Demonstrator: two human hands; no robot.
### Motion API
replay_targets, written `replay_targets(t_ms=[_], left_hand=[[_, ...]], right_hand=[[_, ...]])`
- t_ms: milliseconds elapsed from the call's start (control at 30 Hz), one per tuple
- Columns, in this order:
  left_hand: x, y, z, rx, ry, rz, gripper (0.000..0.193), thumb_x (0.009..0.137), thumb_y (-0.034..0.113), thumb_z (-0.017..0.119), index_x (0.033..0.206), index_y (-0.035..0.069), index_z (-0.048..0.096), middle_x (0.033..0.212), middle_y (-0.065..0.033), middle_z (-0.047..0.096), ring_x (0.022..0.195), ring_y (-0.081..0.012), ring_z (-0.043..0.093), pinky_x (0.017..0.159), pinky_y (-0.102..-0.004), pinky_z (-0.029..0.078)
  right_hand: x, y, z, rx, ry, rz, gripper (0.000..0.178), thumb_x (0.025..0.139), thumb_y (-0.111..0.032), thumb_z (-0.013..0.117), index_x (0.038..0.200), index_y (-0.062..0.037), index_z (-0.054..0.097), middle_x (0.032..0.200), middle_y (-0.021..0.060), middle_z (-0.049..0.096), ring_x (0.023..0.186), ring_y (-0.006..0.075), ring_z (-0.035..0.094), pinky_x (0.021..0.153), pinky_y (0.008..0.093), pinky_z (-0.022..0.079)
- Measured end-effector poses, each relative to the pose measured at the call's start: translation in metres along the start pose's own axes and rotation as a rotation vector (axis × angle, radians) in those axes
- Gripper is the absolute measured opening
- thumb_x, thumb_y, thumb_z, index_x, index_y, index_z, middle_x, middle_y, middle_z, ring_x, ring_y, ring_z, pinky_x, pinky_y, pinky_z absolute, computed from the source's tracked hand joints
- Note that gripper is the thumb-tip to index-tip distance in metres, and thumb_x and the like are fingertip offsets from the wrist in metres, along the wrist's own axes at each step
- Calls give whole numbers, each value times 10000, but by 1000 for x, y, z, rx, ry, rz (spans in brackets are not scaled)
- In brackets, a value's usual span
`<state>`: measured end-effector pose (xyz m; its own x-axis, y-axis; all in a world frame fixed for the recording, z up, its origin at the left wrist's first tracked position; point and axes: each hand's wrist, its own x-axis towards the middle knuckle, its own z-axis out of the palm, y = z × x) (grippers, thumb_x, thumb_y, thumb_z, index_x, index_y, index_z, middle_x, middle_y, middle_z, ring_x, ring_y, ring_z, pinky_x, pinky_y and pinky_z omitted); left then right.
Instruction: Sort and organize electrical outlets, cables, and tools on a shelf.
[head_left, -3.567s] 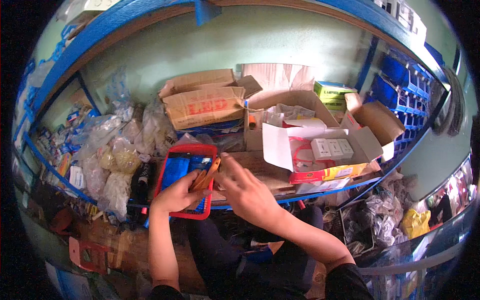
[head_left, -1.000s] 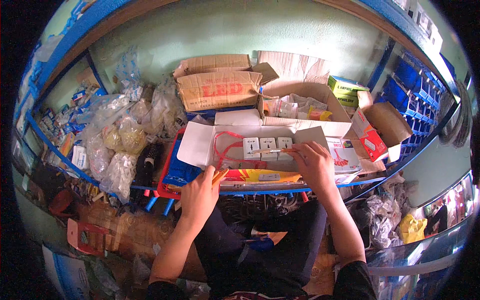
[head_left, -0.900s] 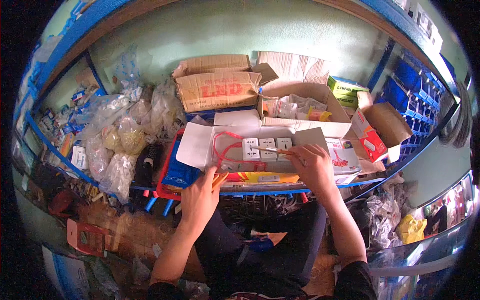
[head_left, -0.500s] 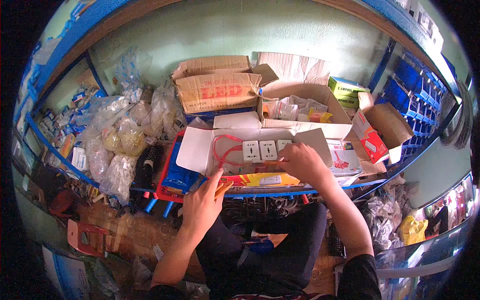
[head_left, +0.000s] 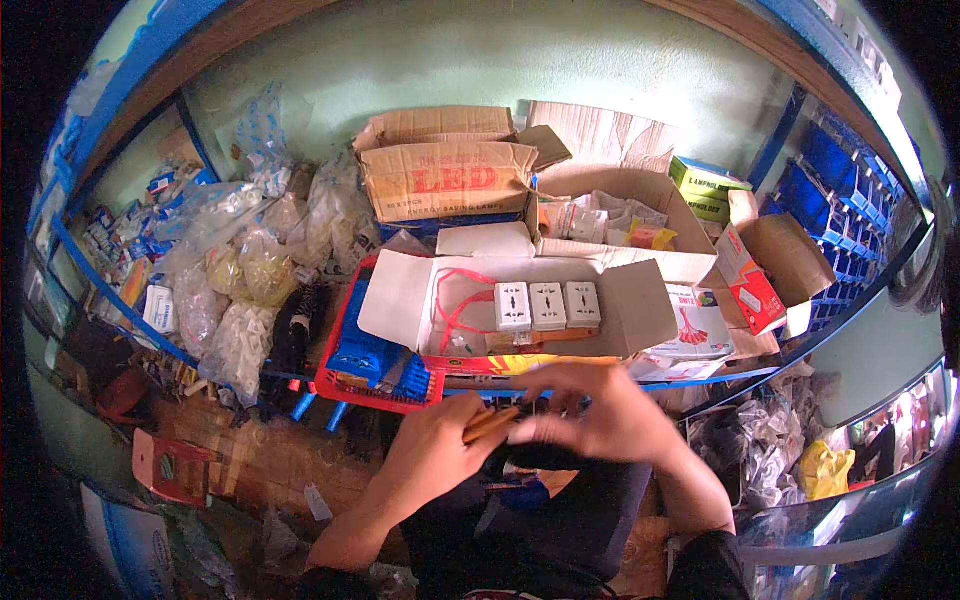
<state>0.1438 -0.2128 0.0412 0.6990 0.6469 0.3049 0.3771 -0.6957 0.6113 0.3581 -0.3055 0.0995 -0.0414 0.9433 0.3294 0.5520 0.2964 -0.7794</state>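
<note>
Left hand [head_left: 435, 445], closed around slender orange-brown pieces [head_left: 488, 426] projecting toward two o'clock; right hand [head_left: 612, 415], near it at three o'clock, blurred, fingers partly curled, any hold indeterminable. At one o'clock from the left hand, an open box [head_left: 530, 363] contains three white sockets [head_left: 548, 306]; a red basket [head_left: 385, 398] lies at eleven.

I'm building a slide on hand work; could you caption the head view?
The left hand holds orange sticks near the blurred right hand, before an open box containing white sockets.
</note>
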Motion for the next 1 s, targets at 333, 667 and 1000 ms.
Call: replay_targets(t_ms=[333,667,1000], left_hand=[[0,5,6,-134,-209,52,358,913,305,806,920,8,605,846,-200,680,805,-431,707,676,-490,547],[0,0,10,-275,-444,69,366,975,325,750,941,3,579,870,-240,688,835,-452,708,675,-507,537],[-16,-43,-18,-411,-302,-59,328,996,365,748,977,41,694,753,-120,695,634,-176,664,594,-363,500]], right_hand=[[-36,15,32,244,67,201,169,934,-116,807,1068,-25,761,810,53,722,651,80,637,581,282,523],[-41,25,18,154,-114,214,137,954,-141,789,974,-13,745,790,30,702,635,80,628,582,264,503],[-34,21,-46,229,282,522,289,1023,-256,708,885,-7,760,702,32,683,584,92,577,553,264,425]])
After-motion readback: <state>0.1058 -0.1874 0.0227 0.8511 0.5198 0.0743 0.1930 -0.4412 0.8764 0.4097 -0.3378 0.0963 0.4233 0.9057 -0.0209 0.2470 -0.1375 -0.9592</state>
